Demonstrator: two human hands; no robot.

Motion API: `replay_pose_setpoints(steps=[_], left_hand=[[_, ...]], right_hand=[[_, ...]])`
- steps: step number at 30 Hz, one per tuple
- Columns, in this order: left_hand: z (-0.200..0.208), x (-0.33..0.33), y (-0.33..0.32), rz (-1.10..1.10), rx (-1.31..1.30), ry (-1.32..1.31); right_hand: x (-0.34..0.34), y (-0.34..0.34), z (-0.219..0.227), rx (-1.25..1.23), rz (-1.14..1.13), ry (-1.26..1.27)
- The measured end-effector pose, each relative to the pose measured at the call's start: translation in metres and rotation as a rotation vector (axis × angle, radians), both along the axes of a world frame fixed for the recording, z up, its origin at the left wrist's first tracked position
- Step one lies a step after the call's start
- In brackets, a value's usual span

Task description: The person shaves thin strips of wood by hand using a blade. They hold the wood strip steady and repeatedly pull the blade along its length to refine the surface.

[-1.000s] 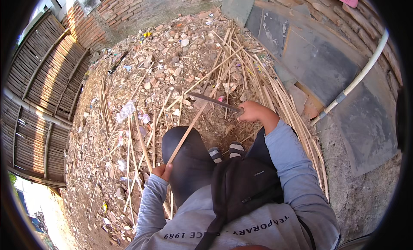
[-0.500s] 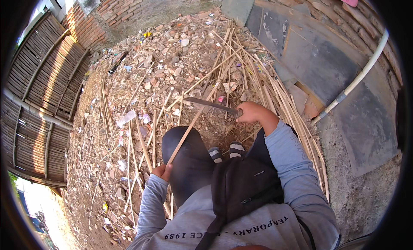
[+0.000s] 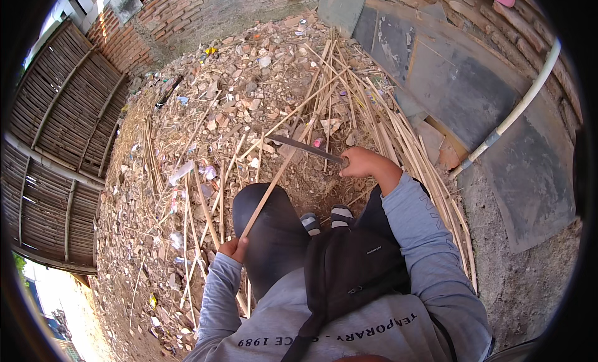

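Observation:
My left hand, beside my left knee, is closed round the near end of a long split bamboo strip. The strip slants away to the upper right, over my thigh and out above the ground. In front of my right knee, my right hand grips the handle end of a machete. Its dark blade points left and crosses the strip; whether the edge touches it I cannot tell. The handle is mostly hidden in my fist.
Many bamboo strips lie piled along the right, with several more at the left. Rubble and litter cover the ground. Dark sheets and a pale pole lean at the right. A bamboo wall stands left.
The machete's blade has shifted slightly away from me along the bamboo strip. My left hand keeps its hold. Bright sunlight streaks on the bamboo wall have faded.

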State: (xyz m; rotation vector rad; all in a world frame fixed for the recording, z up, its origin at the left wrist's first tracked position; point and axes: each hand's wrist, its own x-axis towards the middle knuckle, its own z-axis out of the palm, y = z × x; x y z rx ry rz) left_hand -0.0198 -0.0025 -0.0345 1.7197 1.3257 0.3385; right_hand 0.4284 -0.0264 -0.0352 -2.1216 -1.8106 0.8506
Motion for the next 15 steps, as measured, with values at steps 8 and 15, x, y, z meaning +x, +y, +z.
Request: replay_pose_setpoints(steps=[8,15], left_hand=[[0.0031,0.0018,0.0007,-0.018,0.007,0.015],[0.0056,0.0029,0.0012,-0.022,-0.025,0.01]], right_hand=[[0.0023,-0.0022,-0.0063,0.079,-0.014,0.015],[0.0018,-0.0026,-0.0047,0.051,-0.027,0.012]])
